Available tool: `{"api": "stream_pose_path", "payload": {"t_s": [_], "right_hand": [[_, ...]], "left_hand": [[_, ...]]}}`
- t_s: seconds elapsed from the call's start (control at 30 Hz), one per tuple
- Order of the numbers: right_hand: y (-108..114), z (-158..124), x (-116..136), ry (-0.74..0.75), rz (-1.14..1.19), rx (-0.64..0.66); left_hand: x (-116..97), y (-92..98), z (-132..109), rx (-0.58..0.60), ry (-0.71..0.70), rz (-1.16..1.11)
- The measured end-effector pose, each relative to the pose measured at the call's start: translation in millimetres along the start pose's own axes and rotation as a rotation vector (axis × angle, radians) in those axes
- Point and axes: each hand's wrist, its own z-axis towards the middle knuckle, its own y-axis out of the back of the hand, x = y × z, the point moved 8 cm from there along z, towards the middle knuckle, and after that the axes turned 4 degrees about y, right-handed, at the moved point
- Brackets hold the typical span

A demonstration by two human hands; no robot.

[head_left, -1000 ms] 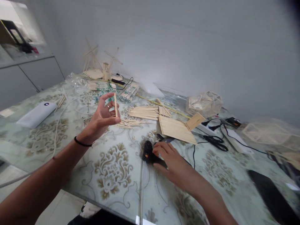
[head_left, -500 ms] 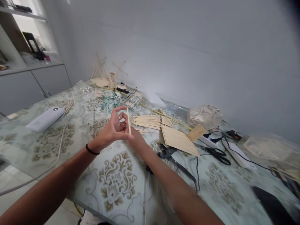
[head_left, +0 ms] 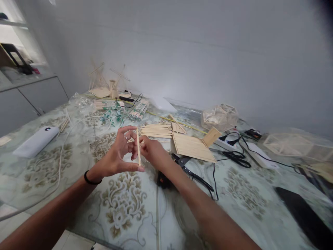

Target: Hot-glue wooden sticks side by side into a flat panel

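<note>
Between the thumb and fingertips of my left hand point(head_left: 114, 154) is a thin pale wooden piece point(head_left: 138, 149), upright and seen nearly edge-on. I cannot tell whether it is one stick or a narrow panel. My right hand point(head_left: 154, 151) is just to its right with fingers curled in close; what they pinch, if anything, is hidden. Beyond the hands lies a bundle of wooden sticks point(head_left: 157, 130). Right of it rests a flat panel of joined sticks point(head_left: 191, 147) with a small square piece point(head_left: 211, 136) at its edge.
Black-handled pliers point(head_left: 192, 172) lie beside my right forearm. Farther right are a power strip point(head_left: 260, 155), black cables and a dark flat object point(head_left: 303, 211). A white power bank point(head_left: 36, 141) lies left. Stick models point(head_left: 100, 91) and wrapped stick packs point(head_left: 139, 109) stand toward the wall.
The view has shifted, with the table things now farther left. My right hand has come out from behind the wooden piece and shows more to its right. My left hand still holds the piece.
</note>
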Motion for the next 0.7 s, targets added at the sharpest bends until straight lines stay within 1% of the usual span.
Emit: {"api": "stream_pose_path", "payload": {"t_s": [0.07,0.13,0.17,0.23,0.3,0.37,0.47,0.53,0.7], "right_hand": [[17.2,-26.7,-6.4,-0.033,0.132,-0.029],[25.4,-57.5,-12.5,-0.068,0.250,-0.043],[27.7,-73.0,-16.4,-0.098,0.343,-0.074],[28.1,-101.4,-26.1,-0.180,0.737,-0.199],[24.6,-121.7,-31.9,-0.219,0.995,-0.315],[21.1,-133.1,-34.1,-0.224,1.123,-0.397],[19.7,-139.2,-33.9,-0.209,1.207,-0.473],[21.4,-140.9,-32.3,-0.194,1.225,-0.510],[23.9,-143.7,-25.3,-0.182,1.216,-0.559]], "left_hand": [[0.7,-5.1,-2.0,0.013,0.006,0.013],[1.8,-14.5,-4.6,0.039,0.004,0.038],[3.1,-20.8,-6.3,0.057,0.005,0.056],[8.4,-34.4,-10.4,0.095,0.022,0.099],[16.7,-47.1,-15.1,0.128,0.053,0.150],[25.6,-56.8,-19.5,0.159,0.086,0.202],[33.6,-66.0,-23.2,0.209,0.109,0.255],[34.0,-69.4,-23.2,0.232,0.108,0.251],[31.7,-73.3,-21.2,0.248,0.132,0.212]]}}
